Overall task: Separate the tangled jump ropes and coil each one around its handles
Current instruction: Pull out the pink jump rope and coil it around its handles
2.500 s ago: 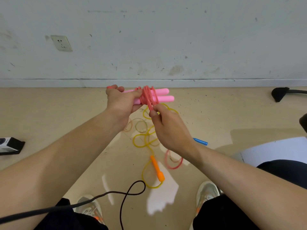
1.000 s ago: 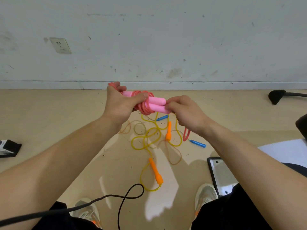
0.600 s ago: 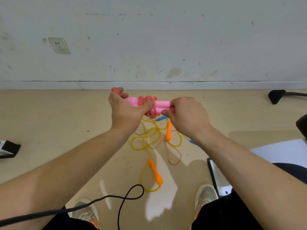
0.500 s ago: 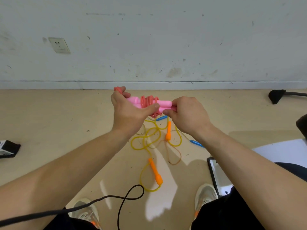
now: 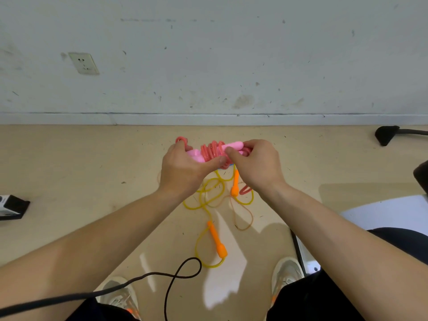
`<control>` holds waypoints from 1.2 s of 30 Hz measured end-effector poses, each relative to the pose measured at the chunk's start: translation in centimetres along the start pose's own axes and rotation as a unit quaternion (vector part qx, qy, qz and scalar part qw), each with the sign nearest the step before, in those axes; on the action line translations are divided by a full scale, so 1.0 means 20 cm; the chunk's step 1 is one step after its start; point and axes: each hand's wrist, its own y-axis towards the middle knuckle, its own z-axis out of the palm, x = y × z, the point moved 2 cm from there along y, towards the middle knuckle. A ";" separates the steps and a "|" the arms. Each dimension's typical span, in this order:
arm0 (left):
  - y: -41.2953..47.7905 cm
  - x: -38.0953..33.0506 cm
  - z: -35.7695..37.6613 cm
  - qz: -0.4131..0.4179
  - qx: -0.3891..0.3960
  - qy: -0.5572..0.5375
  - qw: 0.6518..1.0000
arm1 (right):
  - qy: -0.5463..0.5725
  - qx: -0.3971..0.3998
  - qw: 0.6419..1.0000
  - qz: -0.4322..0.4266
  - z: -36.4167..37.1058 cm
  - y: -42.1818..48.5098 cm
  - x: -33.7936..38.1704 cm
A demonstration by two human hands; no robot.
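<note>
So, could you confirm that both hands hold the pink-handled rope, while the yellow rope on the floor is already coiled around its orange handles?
Not quite: the head view shows the left hand and right hand holding the pink-handled rope, but the yellow rope on the floor lies in loose, tangled loops, not coiled around its orange handles.

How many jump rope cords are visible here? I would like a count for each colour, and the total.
Red cord, wound around the pink handles: 1
Yellow cord, lying loose: 1
Pale brown cord, lying loose: 1
Total: 3
</note>
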 end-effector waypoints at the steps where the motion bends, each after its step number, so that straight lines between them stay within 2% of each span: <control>1: 0.00 0.01 0.01 -0.001 -0.001 -0.002 1.000 | 0.006 -0.002 1.000 0.000 0.00 0.00 0.00; 7: -0.01 -0.01 0.02 0.022 -0.008 0.028 0.999 | -0.005 -0.034 0.999 0.004 0.00 0.02 -0.02; 14: -0.03 -0.04 0.05 0.060 -0.034 0.035 0.997 | -0.025 -0.017 0.994 0.104 0.05 0.07 -0.09; 19: -0.03 -0.06 0.09 0.136 -0.051 0.049 0.988 | -0.053 0.018 0.986 0.158 0.10 0.10 -0.12; 21: -0.02 -0.08 0.08 0.162 -0.052 0.033 0.985 | -0.038 0.032 0.982 0.180 0.11 0.11 -0.13; 27: 0.03 -0.03 0.03 0.124 -0.025 -0.045 0.991 | 0.057 0.052 0.970 0.233 0.11 0.09 -0.14; 33: -0.02 -0.06 0.05 0.198 -0.058 -0.016 0.978 | 0.053 0.062 0.972 0.218 0.16 0.09 -0.12; 36: -0.01 -0.07 0.03 0.206 -0.071 -0.011 0.976 | 0.050 0.049 0.976 0.206 0.16 0.10 -0.11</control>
